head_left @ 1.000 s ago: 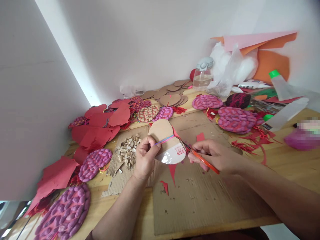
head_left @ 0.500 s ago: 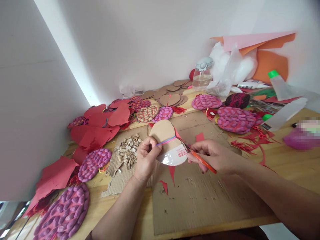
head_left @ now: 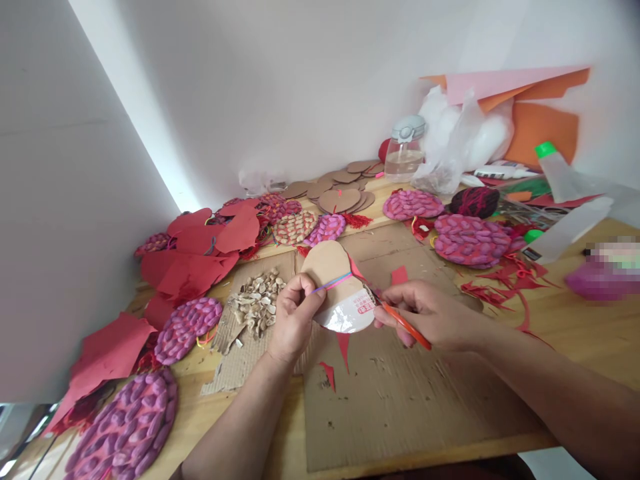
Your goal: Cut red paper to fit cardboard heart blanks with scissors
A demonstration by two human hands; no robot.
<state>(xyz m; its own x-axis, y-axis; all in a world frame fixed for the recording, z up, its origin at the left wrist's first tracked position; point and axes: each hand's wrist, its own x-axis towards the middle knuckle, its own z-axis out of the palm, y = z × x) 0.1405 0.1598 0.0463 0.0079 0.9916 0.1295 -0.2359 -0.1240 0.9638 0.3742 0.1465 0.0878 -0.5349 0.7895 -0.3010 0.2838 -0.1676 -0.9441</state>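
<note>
My left hand point(head_left: 291, 315) is closed on a heart-shaped cardboard piece point(head_left: 336, 283), pinching its left edge over the table. A pink-and-blue cord crosses the piece, and red paper shows along its right edge. My right hand point(head_left: 431, 315) grips orange-handled scissors point(head_left: 400, 319), their blades at the right edge of the cardboard heart. Red paper offcuts point(head_left: 344, 347) lie on the corrugated cardboard sheet point(head_left: 415, 393) below the hands.
Pink shell-covered hearts point(head_left: 467, 239) and red paper hearts point(head_left: 200, 257) lie around the wooden table. A heap of pale shells point(head_left: 256, 301) sits left of my hand. Blank cardboard hearts point(head_left: 343, 193), a water bottle point(head_left: 406, 152), a plastic bag, glue bottles point(head_left: 557, 173) and coloured sheets stand at the back.
The cardboard heart has turned slightly in my left hand and the scissors have crept along its right edge. Both hands stay in nearly the same place.
</note>
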